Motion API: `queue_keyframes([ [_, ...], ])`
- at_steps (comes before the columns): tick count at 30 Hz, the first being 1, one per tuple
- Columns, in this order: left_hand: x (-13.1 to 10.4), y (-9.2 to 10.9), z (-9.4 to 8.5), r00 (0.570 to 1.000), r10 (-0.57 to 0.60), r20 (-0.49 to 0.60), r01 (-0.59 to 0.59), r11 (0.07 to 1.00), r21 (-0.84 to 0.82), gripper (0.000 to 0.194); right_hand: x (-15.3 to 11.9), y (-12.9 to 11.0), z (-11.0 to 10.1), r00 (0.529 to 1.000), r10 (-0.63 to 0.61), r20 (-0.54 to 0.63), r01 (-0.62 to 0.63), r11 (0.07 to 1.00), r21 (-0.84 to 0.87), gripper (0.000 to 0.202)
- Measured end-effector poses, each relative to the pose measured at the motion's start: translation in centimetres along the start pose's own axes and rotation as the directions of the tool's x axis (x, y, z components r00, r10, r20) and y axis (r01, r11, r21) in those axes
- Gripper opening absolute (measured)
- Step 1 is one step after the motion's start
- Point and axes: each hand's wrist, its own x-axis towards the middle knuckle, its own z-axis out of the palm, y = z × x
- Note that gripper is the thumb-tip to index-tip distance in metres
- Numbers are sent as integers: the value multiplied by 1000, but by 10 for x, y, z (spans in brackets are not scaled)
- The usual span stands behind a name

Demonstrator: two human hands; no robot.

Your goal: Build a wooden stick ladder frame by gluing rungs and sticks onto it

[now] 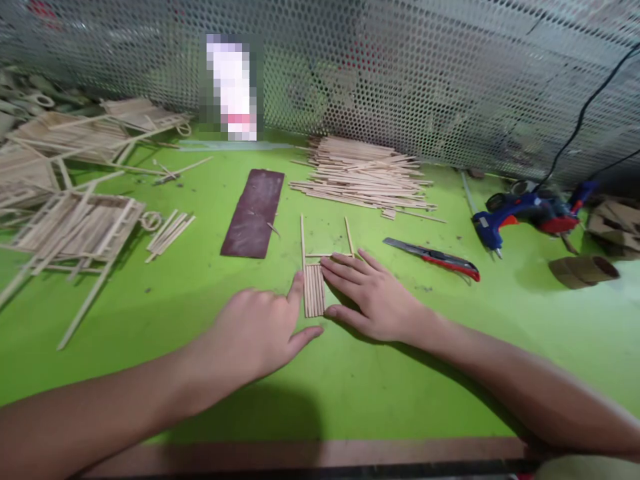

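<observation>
A small frame of thin wooden sticks (314,291) lies flat on the green tabletop, with several short sticks side by side in its lower part. Two longer sticks reach away from me, joined by a crosspiece. My left hand (263,330) touches the left side of the frame with its index finger, thumb stretched out below it, the other fingers curled. My right hand (375,297) lies flat with fingers extended over the right part of the frame, hiding it. Beyond them rest a brown sandpaper strip (255,213) and a red and black utility knife (433,257).
A pile of thin sticks (370,173) lies at the back beneath a perforated metal screen (350,73). Stick-built models (80,230) crowd the left. At right are a blue glue gun (493,223), its dark cable, and a brown tube piece (583,271).
</observation>
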Motion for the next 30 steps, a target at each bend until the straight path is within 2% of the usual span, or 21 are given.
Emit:
queue_keyframes([
  [2, -2, -4, 8, 986, 14, -164, -13, 1000, 4, 75, -1, 2, 0, 999, -15, -28, 15, 1000, -3, 68],
  [3, -2, -6, 12, 961, 44, -272, -43, 999, 10, 72, -1, 4, 0, 999, -23, -46, 23, 1000, -4, 65],
  [4, -2, -7, 17, 921, 91, -380, -88, 996, 24, 69, -1, 5, 1, 997, -28, -65, 28, 1000, -3, 61],
  [6, 1, -7, 26, 812, 192, -551, -179, 981, 78, 64, -1, 8, 2, 994, -32, -104, 33, 999, 2, 56],
  [8, 5, -5, 33, 727, 270, -631, -233, 962, 143, 59, -1, 10, 4, 990, -31, -136, 33, 999, 8, 52],
  [10, 7, -2, 35, 693, 310, -651, -243, 950, 194, 52, 0, 11, 6, 987, -33, -157, 36, 999, 14, 51],
  [14, 6, 4, 33, 700, 309, -644, -223, 951, 214, 43, 1, 12, 8, 982, -43, -185, 49, 998, 29, 49],
  [18, 4, 5, 32, 722, 284, -630, -287, 953, 101, 39, 1, 12, 8, 981, -43, -187, 54, 997, 50, 49],
  [21, 5, 4, 33, 701, 289, -652, -343, 938, 48, 37, 1, 12, 8, 984, -33, -175, 46, 997, 66, 48],
  [25, 7, 3, 34, 677, 312, -666, -336, 937, 98, 38, 2, 12, 8, 983, -32, -181, 44, 997, 62, 48],
  [30, 9, 4, 31, 716, 278, -641, -328, 944, 42, 39, 2, 11, 9, 980, -39, -193, 52, 997, 62, 47],
])
